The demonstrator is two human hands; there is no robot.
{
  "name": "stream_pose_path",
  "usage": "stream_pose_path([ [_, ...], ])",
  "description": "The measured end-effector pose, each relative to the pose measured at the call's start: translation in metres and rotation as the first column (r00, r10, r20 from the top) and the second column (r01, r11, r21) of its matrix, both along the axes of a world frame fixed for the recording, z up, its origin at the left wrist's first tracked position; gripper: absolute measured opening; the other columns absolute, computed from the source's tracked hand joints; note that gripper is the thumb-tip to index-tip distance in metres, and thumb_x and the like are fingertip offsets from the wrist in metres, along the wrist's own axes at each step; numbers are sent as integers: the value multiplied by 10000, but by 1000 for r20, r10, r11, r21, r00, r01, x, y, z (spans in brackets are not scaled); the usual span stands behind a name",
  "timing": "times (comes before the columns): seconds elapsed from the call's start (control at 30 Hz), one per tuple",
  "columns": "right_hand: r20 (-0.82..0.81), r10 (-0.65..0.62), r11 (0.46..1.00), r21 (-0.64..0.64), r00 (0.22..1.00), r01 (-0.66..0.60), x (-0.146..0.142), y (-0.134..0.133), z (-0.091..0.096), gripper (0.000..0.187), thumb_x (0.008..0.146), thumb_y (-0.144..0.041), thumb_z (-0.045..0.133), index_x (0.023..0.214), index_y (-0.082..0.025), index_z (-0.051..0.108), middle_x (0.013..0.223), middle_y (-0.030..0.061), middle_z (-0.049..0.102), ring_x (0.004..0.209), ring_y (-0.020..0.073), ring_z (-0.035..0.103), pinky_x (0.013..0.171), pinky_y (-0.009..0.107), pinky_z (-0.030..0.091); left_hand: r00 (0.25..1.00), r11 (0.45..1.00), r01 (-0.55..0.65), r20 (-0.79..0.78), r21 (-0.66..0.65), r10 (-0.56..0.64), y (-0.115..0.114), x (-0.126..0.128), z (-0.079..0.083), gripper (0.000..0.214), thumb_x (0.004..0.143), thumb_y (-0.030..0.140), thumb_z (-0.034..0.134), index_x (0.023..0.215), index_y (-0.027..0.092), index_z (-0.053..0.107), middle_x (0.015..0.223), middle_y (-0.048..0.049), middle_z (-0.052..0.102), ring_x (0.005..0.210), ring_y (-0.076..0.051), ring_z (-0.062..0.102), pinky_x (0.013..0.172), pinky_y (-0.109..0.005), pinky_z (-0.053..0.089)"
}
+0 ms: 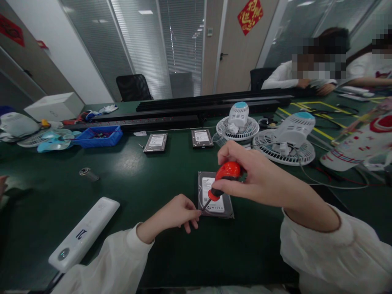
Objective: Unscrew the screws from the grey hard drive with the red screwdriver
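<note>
In the head view my right hand (245, 173) is wrapped round the red and black handle of a screwdriver (227, 171). The screwdriver slants down to the left, its tip at the near left corner of a hard drive (225, 204). This drive lies flat on the green table, its white label facing up. Right by the tip is my left hand (182, 212), thumb and fingers drawn together at the drive's corner; whatever they pinch is too small to make out. Farther back lie two more hard drives, one at left (156, 141) and one at right (202, 138).
A white device marked 21 (84, 234) and a small metal cylinder (88, 174) lie at left. Behind are a blue tray (99, 141) and long black rails (171, 107). White fan parts (284, 143) and a patterned cup (346, 149) stand at right. Two people sit beyond.
</note>
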State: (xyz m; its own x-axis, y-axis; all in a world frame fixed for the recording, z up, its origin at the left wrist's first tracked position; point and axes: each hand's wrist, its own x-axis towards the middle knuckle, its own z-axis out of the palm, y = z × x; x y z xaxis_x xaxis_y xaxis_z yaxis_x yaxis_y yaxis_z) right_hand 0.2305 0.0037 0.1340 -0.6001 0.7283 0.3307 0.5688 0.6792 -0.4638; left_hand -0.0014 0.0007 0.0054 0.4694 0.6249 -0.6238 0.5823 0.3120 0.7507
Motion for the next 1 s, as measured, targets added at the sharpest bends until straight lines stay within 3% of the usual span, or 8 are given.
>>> stream_pose_path([
  [0.2,-21,149,982,125,989,-145,1,0,0,222,852,-176,638,1055,-191,549,922,9,622,721,117,549,661,245,432,1000,1000,-1,16,-13,1,1,-1,-4,291,917,387,687,783,129,700,778,-64,780,509,-98,643,459,-190,372],
  [0.4,74,34,990,136,997,-44,-1,2,-3,334,965,-514,630,1043,-194,575,863,26,655,720,155,579,636,267,395,1000,1000,2,11,3,-2,1,0,-4,320,914,415,705,772,128,706,771,-68,782,501,-93,638,451,-176,369],
  [0.5,93,19,991,127,996,-30,0,2,-3,233,953,-395,631,1059,-199,566,811,-2,645,664,139,573,620,260,386,1000,1000,14,25,14,-14,1,-1,-6,328,909,428,708,776,128,707,778,-71,784,510,-99,648,452,-178,376],
  [0.6,65,95,984,148,993,-103,1,0,-2,311,871,-235,611,1175,-194,562,1049,67,706,869,183,658,761,294,472,1000,1000,-1,26,-2,1,1,-1,-7,329,901,425,711,758,128,696,758,-66,775,502,-98,641,455,-182,381],
  [0.67,64,96,982,155,993,-105,2,0,-2,337,888,-276,617,1210,-189,570,1114,87,710,943,206,669,791,311,475,999,1000,-6,32,-4,6,1,-1,-6,327,894,427,717,758,130,695,753,-61,772,498,-96,637,456,-184,382],
  [0.77,101,9,992,123,995,-21,2,2,-2,314,953,-470,622,1099,-193,617,821,8,678,676,154,600,629,282,389,1000,1000,7,29,10,-8,1,-1,-5,308,910,405,698,772,130,697,763,-58,775,496,-90,634,455,-182,381],
  [0.87,100,-4,993,116,995,-8,3,4,-2,245,954,-411,614,1052,-186,624,686,-38,602,562,121,516,586,269,342,1000,1000,10,15,5,-10,1,-1,-4,290,932,368,669,773,125,691,764,-62,776,499,-90,637,449,-182,376],
  [1.0,77,66,983,165,995,-78,3,3,-1,357,866,-258,615,1206,-151,593,966,52,713,758,158,633,692,274,422,1000,1000,1,17,1,-1,1,0,-3,282,935,350,658,768,123,687,757,-60,772,498,-90,632,450,-188,372],
])
